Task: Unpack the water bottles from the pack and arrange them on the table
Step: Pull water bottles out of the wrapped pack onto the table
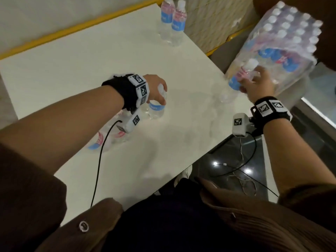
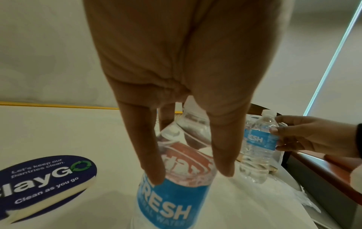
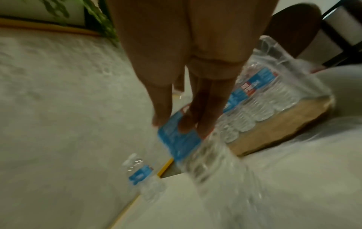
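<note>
While one bottle (image 1: 157,104) is gripped from above by the left hand (image 1: 156,88) as it stands on the white table (image 1: 72,70), a second bottle (image 1: 241,77) is held around its label by the curled fingers of the right hand (image 1: 258,84), just beside the wrapped pack (image 1: 291,42). Two bottles (image 1: 172,22) are stood together at the far edge, and more are seen below the left wrist.
</note>
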`<state>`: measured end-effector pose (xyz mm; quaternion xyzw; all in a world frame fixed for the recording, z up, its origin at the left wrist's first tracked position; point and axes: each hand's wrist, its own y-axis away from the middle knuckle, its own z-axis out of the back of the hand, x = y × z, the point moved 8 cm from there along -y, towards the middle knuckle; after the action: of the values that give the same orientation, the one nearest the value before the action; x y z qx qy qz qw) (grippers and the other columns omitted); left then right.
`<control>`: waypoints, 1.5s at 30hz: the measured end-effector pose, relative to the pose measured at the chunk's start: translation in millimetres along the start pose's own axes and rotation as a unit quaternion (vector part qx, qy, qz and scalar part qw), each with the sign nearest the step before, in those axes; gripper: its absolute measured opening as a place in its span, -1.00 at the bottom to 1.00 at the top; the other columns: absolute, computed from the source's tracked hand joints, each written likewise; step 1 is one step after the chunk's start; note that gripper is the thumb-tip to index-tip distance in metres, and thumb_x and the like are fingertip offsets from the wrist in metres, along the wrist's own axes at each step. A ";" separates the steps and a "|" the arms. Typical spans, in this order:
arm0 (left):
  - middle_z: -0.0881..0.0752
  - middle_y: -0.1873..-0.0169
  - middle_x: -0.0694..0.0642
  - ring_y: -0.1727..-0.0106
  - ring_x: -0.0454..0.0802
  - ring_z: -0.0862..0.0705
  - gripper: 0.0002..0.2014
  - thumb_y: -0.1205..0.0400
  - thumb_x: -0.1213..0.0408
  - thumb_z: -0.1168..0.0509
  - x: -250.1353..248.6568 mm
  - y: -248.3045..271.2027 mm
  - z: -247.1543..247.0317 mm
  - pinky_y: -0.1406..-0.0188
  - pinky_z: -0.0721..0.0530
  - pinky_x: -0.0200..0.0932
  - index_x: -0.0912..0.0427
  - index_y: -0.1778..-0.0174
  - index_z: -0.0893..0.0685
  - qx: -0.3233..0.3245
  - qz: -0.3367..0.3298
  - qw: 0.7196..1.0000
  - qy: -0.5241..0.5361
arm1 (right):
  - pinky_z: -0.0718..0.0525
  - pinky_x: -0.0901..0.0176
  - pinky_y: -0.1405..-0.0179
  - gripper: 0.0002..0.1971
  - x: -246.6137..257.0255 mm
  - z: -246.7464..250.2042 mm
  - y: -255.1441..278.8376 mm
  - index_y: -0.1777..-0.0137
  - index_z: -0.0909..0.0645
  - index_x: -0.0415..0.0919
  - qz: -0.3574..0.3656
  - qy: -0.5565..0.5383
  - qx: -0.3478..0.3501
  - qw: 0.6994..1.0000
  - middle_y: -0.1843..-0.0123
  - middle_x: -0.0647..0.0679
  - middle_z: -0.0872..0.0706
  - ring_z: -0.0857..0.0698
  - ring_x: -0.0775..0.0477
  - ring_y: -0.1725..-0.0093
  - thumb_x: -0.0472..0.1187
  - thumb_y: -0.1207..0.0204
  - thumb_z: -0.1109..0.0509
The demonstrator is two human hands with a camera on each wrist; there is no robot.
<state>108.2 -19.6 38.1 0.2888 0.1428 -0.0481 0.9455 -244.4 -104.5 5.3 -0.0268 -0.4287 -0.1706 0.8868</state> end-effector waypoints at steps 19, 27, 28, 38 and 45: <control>-0.46 -0.45 0.19 -0.39 0.18 -0.51 -0.38 -0.58 0.04 -0.34 15.1 14.0 2.1 -0.28 -0.50 -0.05 0.17 -0.53 -0.35 -0.039 0.006 0.995 -0.092 | -0.74 0.04 -0.01 -0.37 98.9 -197.4 233.2 -0.37 -0.41 0.01 0.100 -0.055 0.555 0.824 -0.37 -0.12 -0.61 -0.73 -0.02 0.21 -0.39 -0.37 -0.55; -0.38 -0.49 0.13 -0.48 0.15 -0.41 -0.43 -0.59 0.06 -0.31 -63.8 -22.6 21.0 -0.45 -0.44 0.09 0.06 -0.52 -0.37 -0.104 -0.092 0.990 -0.036 | -0.66 0.03 -0.22 -0.46 84.7 -166.6 166.5 -0.40 -0.49 -0.09 0.096 0.003 0.487 0.868 -0.34 -0.10 -0.60 -0.66 -0.07 -0.10 -0.24 -0.42 -0.53; -0.38 -0.49 0.12 -0.49 0.13 -0.40 -0.44 -0.59 0.07 -0.32 -77.8 -29.5 21.4 -0.46 -0.43 0.07 0.07 -0.51 -0.39 -0.108 -0.109 0.988 -0.026 | -0.68 0.12 -0.11 -0.49 75.7 -153.3 147.3 -0.39 -0.49 -0.15 0.076 -0.004 0.474 0.877 -0.30 -0.12 -0.61 -0.65 -0.05 -0.07 -0.28 -0.45 -0.51; -0.12 -0.63 0.15 -0.65 0.14 -0.10 -0.50 -0.63 0.08 -0.28 -205.2 -124.0 31.9 -0.58 -0.25 0.03 0.01 -0.51 -0.40 -0.096 -0.192 0.977 -0.017 | -0.63 0.16 0.13 -0.60 -18.8 3.3 -53.3 -0.35 -0.50 -0.28 -0.066 -0.136 0.143 0.978 -0.33 -0.15 -0.58 -0.59 -0.06 -0.09 -0.42 -0.50 -0.37; 0.14 -0.67 0.11 -0.68 0.18 0.18 -0.52 -0.60 0.09 -0.31 -265.2 -182.0 39.1 -0.62 -0.16 0.15 -0.12 -0.47 -0.48 -0.094 -0.228 0.968 -0.056 | -0.62 -0.20 -0.29 -0.42 -37.4 44.5 -130.6 -0.45 -0.41 -0.20 -0.068 -0.085 0.070 0.992 -0.42 -0.11 -0.55 -0.58 -0.18 -0.34 -0.25 -0.44 -0.49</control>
<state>-167.0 -190.0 51.2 0.1549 0.1552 -0.2646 0.9391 -341.7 -208.2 -8.3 0.0498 -0.5138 -0.1969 0.8335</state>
